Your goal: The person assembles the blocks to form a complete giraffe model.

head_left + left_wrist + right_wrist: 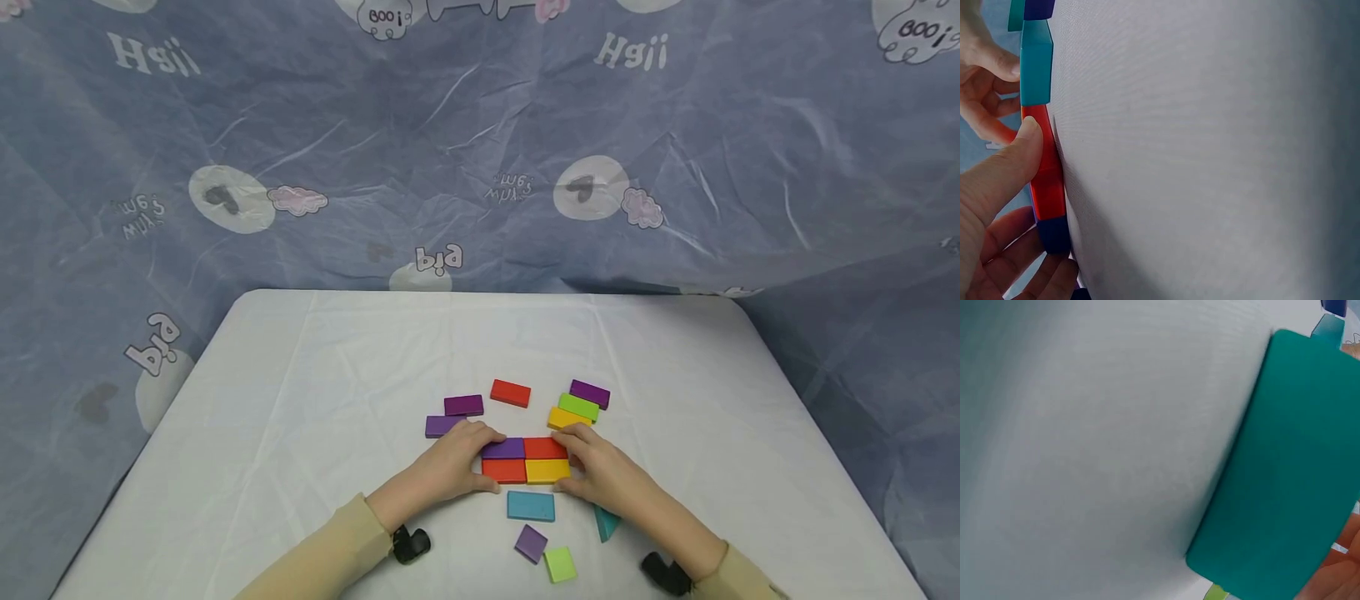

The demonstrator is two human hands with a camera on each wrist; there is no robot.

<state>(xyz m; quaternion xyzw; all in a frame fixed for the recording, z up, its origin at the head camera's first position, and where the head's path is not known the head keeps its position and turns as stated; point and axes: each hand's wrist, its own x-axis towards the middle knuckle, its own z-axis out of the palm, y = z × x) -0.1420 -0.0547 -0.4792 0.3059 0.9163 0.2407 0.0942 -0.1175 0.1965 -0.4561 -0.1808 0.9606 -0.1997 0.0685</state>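
Note:
Near the table's front, flat blocks lie together in two rows: purple [503, 448] and red [545, 448] behind, another red [503, 472] and yellow [547, 472] in front. My left hand [453, 458] grips the left end of this group, thumb on the front red block and fingers at the purple one. From the other end my right hand [603, 467] holds the red and yellow blocks between thumb and fingers. A teal rectangular block [531, 506] lies just in front of the group. A large teal face [1279, 469] hides most of the right hand in the right wrist view.
Behind the group lie a lone red block [511, 393], two purple blocks [463, 406] at left, and purple, green [578, 407] and yellow blocks at right. Nearer me are a purple square [531, 544], a light green square [560, 565] and a teal triangular block [606, 523].

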